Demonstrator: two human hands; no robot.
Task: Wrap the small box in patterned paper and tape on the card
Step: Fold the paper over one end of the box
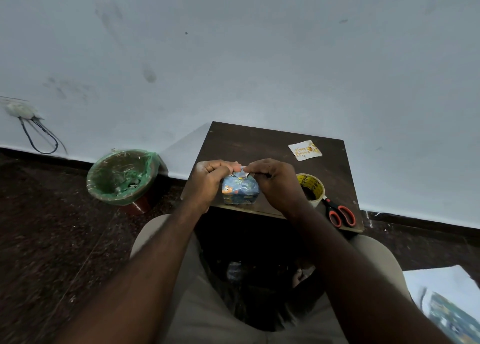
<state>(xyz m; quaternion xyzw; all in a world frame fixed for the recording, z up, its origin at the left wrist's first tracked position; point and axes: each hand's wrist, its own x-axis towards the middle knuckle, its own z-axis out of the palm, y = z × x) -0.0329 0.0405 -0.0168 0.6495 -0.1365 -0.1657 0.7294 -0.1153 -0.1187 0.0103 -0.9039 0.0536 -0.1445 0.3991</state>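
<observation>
Both forearms [155, 253] reach over the lap to the small dark table [246, 141]. At its near edge, the left hand [207, 181] and right hand [272, 181] each pinch a flap atop the paper-wrapped box [240, 191]. The birthday card [305, 150] lies at the table's far right, with the tape roll [313, 188] and scissors [341, 215] at its near right.

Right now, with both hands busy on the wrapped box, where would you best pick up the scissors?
By the red handle loops, from the table's near right corner. The scissors lie flat, loops toward the person, blades pointing away at the tape roll, which crowds their tip.
</observation>
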